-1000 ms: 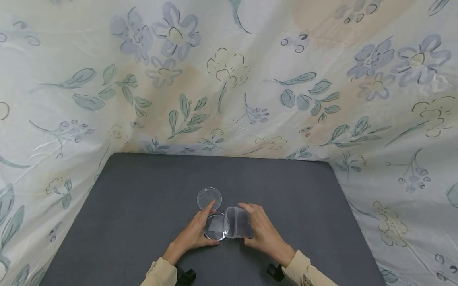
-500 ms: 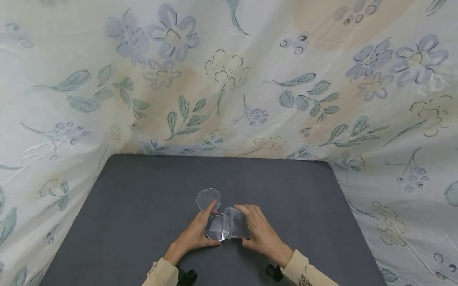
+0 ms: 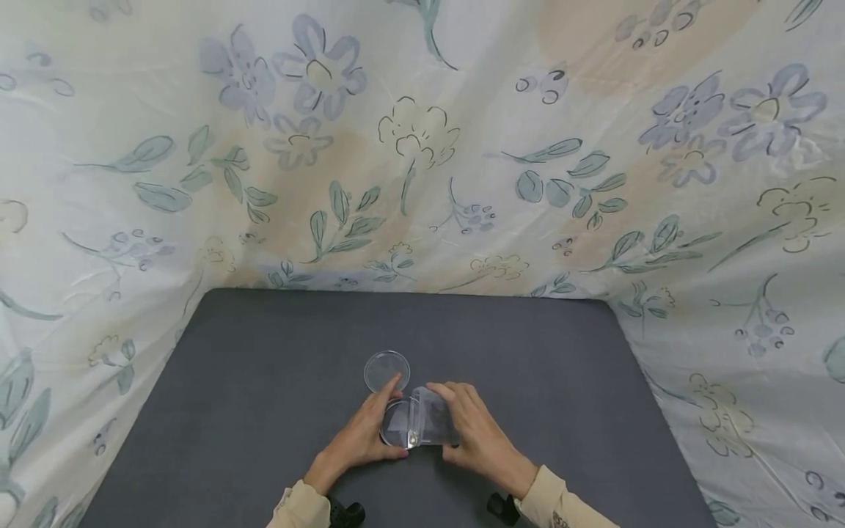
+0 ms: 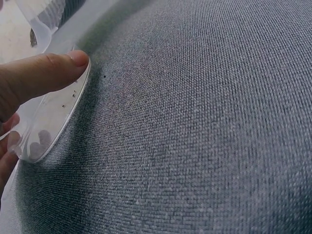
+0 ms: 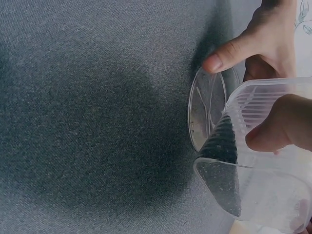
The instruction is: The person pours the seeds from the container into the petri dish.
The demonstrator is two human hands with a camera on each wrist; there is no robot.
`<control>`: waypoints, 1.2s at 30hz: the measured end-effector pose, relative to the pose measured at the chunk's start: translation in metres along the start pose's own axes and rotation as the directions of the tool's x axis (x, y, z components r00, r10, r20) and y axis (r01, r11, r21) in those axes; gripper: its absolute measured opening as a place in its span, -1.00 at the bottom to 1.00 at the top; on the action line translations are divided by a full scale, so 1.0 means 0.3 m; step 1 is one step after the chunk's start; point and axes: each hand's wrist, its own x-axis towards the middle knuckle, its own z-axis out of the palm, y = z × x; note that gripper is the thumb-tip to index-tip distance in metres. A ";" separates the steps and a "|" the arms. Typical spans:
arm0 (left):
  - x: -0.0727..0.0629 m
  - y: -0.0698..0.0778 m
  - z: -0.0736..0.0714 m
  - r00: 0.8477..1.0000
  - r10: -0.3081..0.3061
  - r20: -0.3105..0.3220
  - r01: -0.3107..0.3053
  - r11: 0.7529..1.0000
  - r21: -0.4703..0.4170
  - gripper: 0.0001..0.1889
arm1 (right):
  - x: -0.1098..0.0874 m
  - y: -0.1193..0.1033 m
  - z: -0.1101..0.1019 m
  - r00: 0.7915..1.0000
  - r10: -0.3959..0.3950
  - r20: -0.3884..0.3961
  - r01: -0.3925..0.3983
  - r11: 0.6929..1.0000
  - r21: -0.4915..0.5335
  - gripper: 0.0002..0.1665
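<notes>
A clear petri dish (image 3: 394, 423) sits on the dark cloth, pinched at its sides between my left hand's (image 3: 359, 436) thumb and fingers. My right hand (image 3: 485, 436) grips a clear, ribbed plastic container (image 3: 434, 419), tipped on its side with its mouth over the dish's right part. In the right wrist view, a dark wedge that looks like clear liquid lies along the tilted container's (image 5: 263, 190) low side. Small bubbles or specks show inside the dish (image 4: 58, 107) in the left wrist view. Just behind it lies a round clear lid (image 3: 383, 368), overlapped by my left index finger.
Dark grey cloth covers the table (image 3: 284, 352). A floral curtain (image 3: 422, 183) hangs behind the table and along both sides. Black wrist straps (image 3: 346, 513) sit by the cream sleeves (image 3: 300, 506).
The right hand has shifted slightly left with the container, tipping it further over the petri dish. The left hand and the dish stay almost in place.
</notes>
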 end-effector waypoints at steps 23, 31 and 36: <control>-0.009 -0.012 0.012 1.000 -0.010 0.003 0.011 1.000 -0.027 0.38 | -0.011 -0.024 0.038 0.999 -0.028 -0.025 0.027 0.998 -0.060 0.42; -0.011 -0.016 0.012 1.000 -0.002 0.003 0.002 0.999 -0.042 0.37 | 0.000 -0.032 0.038 0.998 -0.059 -0.031 0.056 0.995 -0.086 0.38; -0.012 -0.014 0.009 1.000 -0.002 0.004 0.002 0.999 -0.041 0.37 | 0.006 -0.039 0.039 0.998 -0.064 -0.020 0.062 0.993 -0.100 0.36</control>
